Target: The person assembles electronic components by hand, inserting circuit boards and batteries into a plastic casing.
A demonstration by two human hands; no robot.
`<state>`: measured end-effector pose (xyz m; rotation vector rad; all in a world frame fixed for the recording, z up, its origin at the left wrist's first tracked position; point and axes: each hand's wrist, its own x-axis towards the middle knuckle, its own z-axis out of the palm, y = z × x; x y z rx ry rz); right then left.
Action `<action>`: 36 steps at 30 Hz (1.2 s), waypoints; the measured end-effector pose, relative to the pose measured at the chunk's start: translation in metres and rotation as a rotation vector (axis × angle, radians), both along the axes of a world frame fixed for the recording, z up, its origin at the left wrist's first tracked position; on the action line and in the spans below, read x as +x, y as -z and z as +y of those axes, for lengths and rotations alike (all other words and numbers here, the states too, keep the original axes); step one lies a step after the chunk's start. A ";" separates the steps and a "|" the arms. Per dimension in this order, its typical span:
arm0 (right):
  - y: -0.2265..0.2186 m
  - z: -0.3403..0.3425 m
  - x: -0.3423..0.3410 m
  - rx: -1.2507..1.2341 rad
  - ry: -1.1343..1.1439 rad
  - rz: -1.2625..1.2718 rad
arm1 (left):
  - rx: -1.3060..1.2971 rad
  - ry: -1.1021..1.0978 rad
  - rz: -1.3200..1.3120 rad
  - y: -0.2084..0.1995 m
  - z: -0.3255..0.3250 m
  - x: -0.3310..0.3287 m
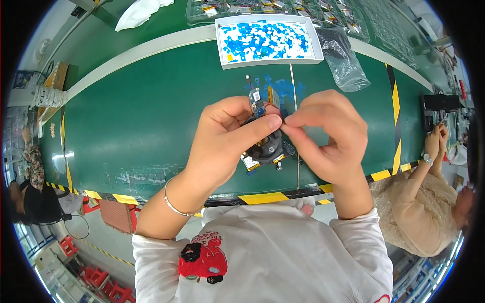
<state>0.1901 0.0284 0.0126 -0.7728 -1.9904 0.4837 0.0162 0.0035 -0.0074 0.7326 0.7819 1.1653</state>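
Note:
My left hand [222, 132] is closed around a small electronic assembly, its thumb lying across the front. A narrow circuit board [256, 99] with a blue round part and a thin wire rises from its top. Beside that board stands a flat piece with a yellow edge [273, 96]. Below my thumb, a black rounded housing [270, 150] shows, partly hidden by the hand. My right hand [334, 135] pinches thumb and forefinger together at the assembly's right side; what is between the fingertips is too small to make out. Silver battery-like pieces [249, 162] sit just under the housing.
Beyond my hands, a white box [220, 46] holds many small blue and white pieces. A clear plastic bag [348, 68] lies to its right, loose blue film bits [283, 87] nearer. Trays of parts [323, 12] line the back. Another person [419, 207] works at right.

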 end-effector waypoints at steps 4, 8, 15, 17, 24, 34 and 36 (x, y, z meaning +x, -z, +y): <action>0.004 -0.003 -0.005 0.046 0.015 0.012 | -0.021 0.007 -0.089 0.003 -0.001 -0.002; 0.004 -0.002 -0.004 0.006 0.020 0.032 | -0.198 0.055 -0.232 0.002 0.002 -0.003; 0.004 -0.001 -0.004 -0.038 -0.017 0.000 | -0.181 0.036 -0.273 0.003 0.001 -0.003; 0.001 -0.001 -0.001 -0.191 -0.043 0.029 | -0.132 0.019 -0.211 0.007 0.001 -0.002; 0.002 0.008 0.004 -0.535 0.078 0.193 | -0.027 0.028 -0.040 0.006 0.005 -0.001; 0.004 0.008 0.010 -0.243 0.159 -0.570 | -0.103 0.012 -0.181 0.003 0.004 -0.006; -0.003 0.004 0.006 -0.558 0.065 0.040 | -0.141 0.043 -0.221 0.002 0.004 -0.007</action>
